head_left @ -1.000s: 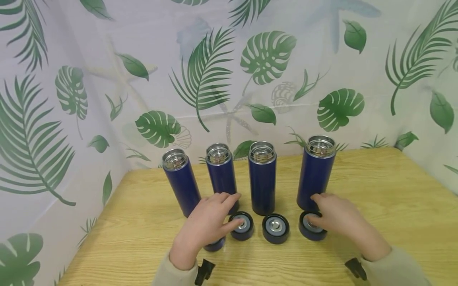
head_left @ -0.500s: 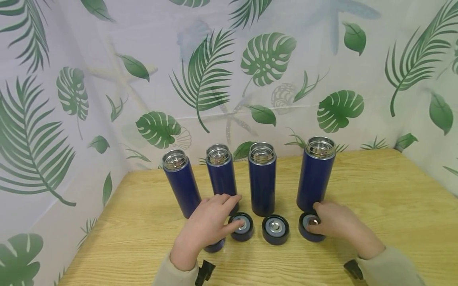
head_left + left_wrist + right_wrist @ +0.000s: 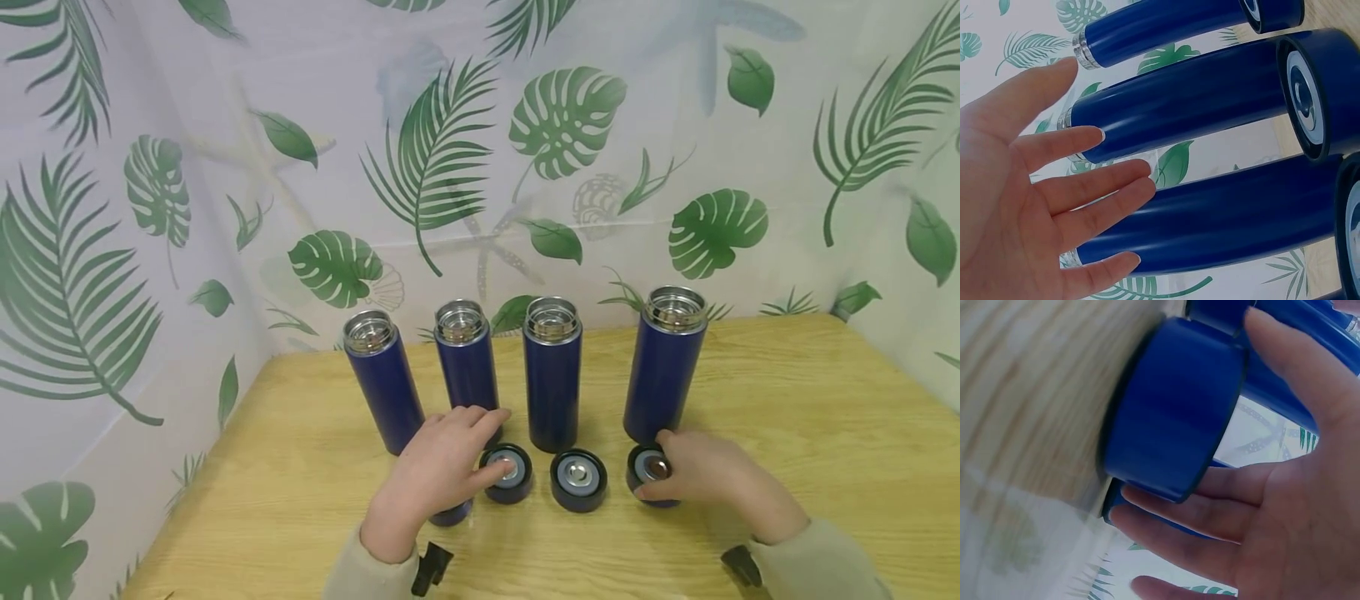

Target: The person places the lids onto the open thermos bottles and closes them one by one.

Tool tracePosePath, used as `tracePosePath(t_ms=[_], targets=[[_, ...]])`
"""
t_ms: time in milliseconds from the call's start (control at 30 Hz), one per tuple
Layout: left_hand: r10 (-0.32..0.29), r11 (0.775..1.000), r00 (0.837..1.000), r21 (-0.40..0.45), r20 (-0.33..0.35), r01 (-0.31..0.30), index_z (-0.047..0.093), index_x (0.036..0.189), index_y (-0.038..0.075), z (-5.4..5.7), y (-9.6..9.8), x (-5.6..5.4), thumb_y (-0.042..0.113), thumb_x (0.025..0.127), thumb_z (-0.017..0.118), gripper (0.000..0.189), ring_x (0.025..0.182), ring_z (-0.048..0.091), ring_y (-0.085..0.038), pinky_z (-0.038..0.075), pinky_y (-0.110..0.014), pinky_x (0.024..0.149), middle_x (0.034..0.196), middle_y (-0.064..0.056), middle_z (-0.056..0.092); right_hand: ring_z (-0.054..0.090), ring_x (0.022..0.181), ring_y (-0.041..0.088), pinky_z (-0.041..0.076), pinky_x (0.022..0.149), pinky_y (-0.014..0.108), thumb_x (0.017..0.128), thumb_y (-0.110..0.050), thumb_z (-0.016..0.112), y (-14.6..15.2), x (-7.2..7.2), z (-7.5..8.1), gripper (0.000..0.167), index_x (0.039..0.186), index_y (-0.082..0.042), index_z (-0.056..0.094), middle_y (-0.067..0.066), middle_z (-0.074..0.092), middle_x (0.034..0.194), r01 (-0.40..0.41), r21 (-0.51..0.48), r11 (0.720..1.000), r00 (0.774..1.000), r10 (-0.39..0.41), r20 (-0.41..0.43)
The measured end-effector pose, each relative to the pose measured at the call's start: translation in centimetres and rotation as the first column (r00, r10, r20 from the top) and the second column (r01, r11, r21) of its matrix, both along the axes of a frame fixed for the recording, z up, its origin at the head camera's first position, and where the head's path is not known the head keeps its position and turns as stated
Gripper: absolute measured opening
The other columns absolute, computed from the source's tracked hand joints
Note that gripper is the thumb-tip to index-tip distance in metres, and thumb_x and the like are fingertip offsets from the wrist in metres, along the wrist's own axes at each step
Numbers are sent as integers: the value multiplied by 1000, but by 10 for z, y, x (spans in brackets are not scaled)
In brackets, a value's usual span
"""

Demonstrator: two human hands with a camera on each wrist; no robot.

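Note:
My right hand [image 3: 708, 471] has its thumb and fingers around the rightmost dark blue bottle lid [image 3: 642, 460], which lies upside down on the table. In the right wrist view the fingers lie along the side of that lid [image 3: 1175, 406], the thumb by its far edge. Behind it stands an uncapped blue insulated bottle [image 3: 663, 375]. My left hand [image 3: 446, 467], fingers spread and loose, holds nothing. Its thumb lies over another upturned lid [image 3: 508, 493] in the head view; contact cannot be told. It partly hides a further lid [image 3: 452, 515] and the two left bottles.
Two uncapped bottles [image 3: 382, 392] [image 3: 467, 367] stand at the left and another bottle [image 3: 552, 392] in the middle. Between the hands lies an upturned lid [image 3: 577, 492]. The wooden table [image 3: 810, 400] meets a leaf-patterned cloth [image 3: 450, 167] behind the bottles.
My right hand has come down around the rightmost lid, its thumb moving from over the lid to its near edge. The left hand has hardly moved.

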State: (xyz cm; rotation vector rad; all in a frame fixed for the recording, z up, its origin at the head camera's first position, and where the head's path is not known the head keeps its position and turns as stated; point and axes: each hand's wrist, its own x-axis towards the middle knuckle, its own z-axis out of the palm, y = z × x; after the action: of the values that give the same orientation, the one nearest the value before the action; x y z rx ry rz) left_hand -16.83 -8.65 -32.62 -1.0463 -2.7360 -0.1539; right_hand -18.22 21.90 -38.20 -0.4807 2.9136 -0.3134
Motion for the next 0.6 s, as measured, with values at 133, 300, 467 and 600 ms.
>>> tracePosePath(t_ms=[133,300,467,600], targets=[[-15,1000,1000,-15,0,15,48,126,12,0,5,-2,44,83,57,54,97,53,-16,44,-36,76,108,-1,57,57,83,33,45,68,44,59,-47,76,4,1,-1,85,110,14,47,20,59,93,-33,-19,999,999,33,22],[-59,998,998,-4,-8,59,48,126,11,-1,12,-4,42,84,56,52,100,52,-17,43,-35,79,111,-2,55,55,89,37,44,72,46,61,-43,77,9,0,-3,87,115,16,41,25,56,99,-50,-39,998,997,52,51],[-88,993,994,69,-68,93,51,122,10,-5,17,-5,40,84,59,49,100,52,-16,44,-33,79,112,-2,55,56,86,35,45,70,43,61,-43,76,7,-2,-4,88,114,17,41,24,57,96,-70,-56,996,997,73,39],[-112,983,993,141,-38,116,49,123,10,-6,23,-3,39,84,58,49,105,49,-16,42,-33,82,118,-2,51,57,75,26,45,64,37,60,-35,78,7,-3,-5,76,106,13,42,14,58,85,-85,-106,991,996,88,32]])
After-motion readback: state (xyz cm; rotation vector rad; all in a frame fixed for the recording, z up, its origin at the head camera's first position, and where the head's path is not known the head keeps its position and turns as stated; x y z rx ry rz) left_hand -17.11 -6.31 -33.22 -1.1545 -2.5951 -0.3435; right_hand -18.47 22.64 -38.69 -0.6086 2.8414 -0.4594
